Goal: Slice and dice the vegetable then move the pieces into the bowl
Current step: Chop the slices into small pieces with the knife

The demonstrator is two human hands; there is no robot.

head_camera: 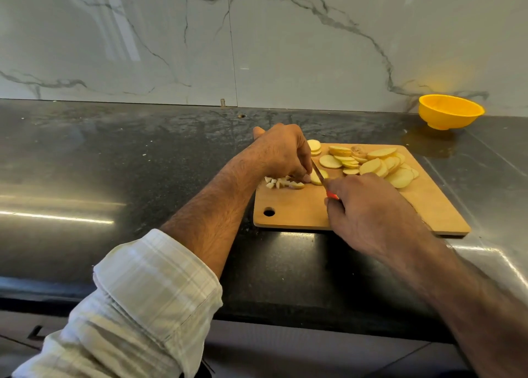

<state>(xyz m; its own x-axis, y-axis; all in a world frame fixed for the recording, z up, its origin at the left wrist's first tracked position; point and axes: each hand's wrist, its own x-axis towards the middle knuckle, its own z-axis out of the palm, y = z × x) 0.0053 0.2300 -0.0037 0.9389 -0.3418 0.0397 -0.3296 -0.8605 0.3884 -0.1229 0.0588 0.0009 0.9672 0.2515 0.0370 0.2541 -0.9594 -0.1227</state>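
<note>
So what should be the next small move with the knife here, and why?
Probably press the knife down through the slice that the left hand pins on the cutting board. The right hand already holds the blade across it, few diced pieces lie beside it, and many slices wait.

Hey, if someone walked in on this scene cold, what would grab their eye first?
Probably the two hands at the wooden cutting board: the right hand holds a knife over a potato slice that the left hand pins down, with small diced pieces beside it. Next, the fanned pile of slices on the board's far right, and the bright yellow bowl by the wall.
</note>
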